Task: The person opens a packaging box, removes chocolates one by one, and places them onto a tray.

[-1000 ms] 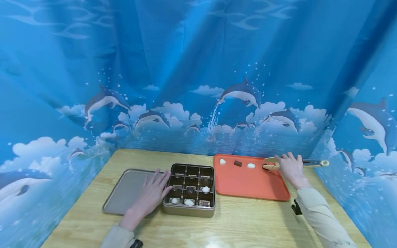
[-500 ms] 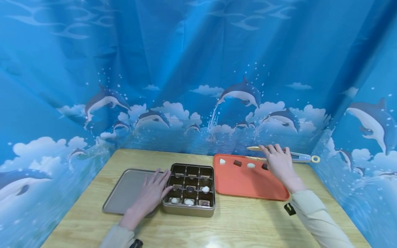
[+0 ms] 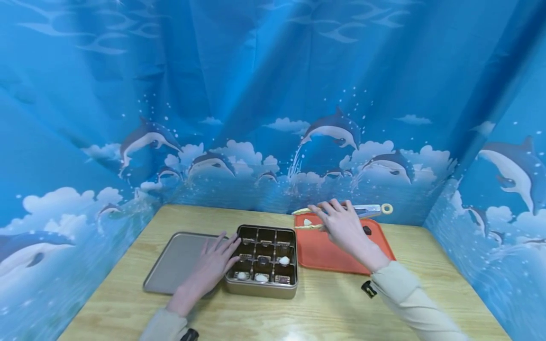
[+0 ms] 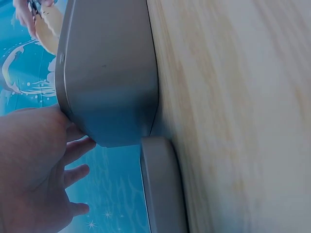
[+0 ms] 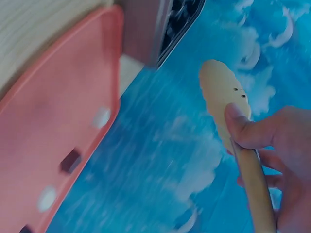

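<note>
Head view, nearest first: pale sleeves (image 3: 164,326) above a wooden table (image 3: 328,308). Next, left hand (image 3: 209,265), fingers straight and spread, partly over a grey lid (image 3: 170,263) and touching the left rim of a metal box (image 3: 261,290). Inside, nine compartments: front row with white pieces (image 3: 242,275) at left and middle, a dark one at right; middle row with a dark one at centre, a white one at right. Farther, right hand (image 3: 344,229) gripping tongs (image 5: 252,179), tips apart near the box's back right corner, raised above an orange-red tray (image 3: 328,251). Along its far edge, a white wedge (image 5: 101,117), brown block (image 5: 71,160), white oval (image 5: 47,199) and dark lump (image 3: 367,230). Behind, blue curtain (image 3: 273,85) with printed dolphins.
</note>
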`<state>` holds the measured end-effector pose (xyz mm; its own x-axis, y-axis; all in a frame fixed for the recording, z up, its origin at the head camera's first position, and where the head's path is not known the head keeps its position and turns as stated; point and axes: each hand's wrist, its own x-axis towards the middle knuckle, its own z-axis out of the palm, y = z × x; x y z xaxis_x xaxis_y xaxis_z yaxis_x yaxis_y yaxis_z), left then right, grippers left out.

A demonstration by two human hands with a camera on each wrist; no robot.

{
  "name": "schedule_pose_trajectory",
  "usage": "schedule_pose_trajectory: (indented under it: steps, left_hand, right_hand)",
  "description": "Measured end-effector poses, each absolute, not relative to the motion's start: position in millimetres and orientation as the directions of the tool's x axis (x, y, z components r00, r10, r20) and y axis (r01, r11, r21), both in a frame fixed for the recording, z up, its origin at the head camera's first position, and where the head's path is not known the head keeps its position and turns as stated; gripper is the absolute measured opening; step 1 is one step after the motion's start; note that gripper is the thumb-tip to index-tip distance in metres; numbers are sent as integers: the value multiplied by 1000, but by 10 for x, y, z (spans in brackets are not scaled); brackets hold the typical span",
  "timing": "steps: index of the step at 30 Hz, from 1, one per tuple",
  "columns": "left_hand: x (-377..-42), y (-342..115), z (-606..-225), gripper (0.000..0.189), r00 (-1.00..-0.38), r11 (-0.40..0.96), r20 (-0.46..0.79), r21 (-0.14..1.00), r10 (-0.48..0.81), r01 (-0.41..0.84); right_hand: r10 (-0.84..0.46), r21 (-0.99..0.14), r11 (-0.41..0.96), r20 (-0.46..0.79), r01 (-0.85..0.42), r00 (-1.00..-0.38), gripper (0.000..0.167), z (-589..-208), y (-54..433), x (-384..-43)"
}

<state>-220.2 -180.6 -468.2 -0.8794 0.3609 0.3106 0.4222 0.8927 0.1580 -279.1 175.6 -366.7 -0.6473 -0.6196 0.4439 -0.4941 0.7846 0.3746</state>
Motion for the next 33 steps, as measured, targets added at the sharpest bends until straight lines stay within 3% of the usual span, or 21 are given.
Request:
schedule_pose_trajectory:
  steps: [5,16,24,29,33]
  left_hand:
    - [-2195,-1803,-4671,52,-882,890,306,170,359,422]
    - [-2193,-1806,-4681,52,-882,893,311,168,354,418]
    - [-2193,-1810,-4704,50,-876,890,322,165,360,426]
    - [-2182,-1809,-4695,50,-874,887,326,170,360,429]
    - [-2171,-1805,-4684,49,-867,886,341,163,363,435]
  right_hand:
    - [-700,407,714,375,-570,-608,60,-3636,1452,-2717]
    - [-775,478,599,143,-643,-615,45,-3548,864,-2646]
    - [-720,462,613,-7,-641,-694,30,-3577,513,-2668]
    - [-647,489,645,-60,-587,-760,16,-3602,318,-2648]
    - [-590,530,655,-86,-538,-803,14,-3639,192,-2625]
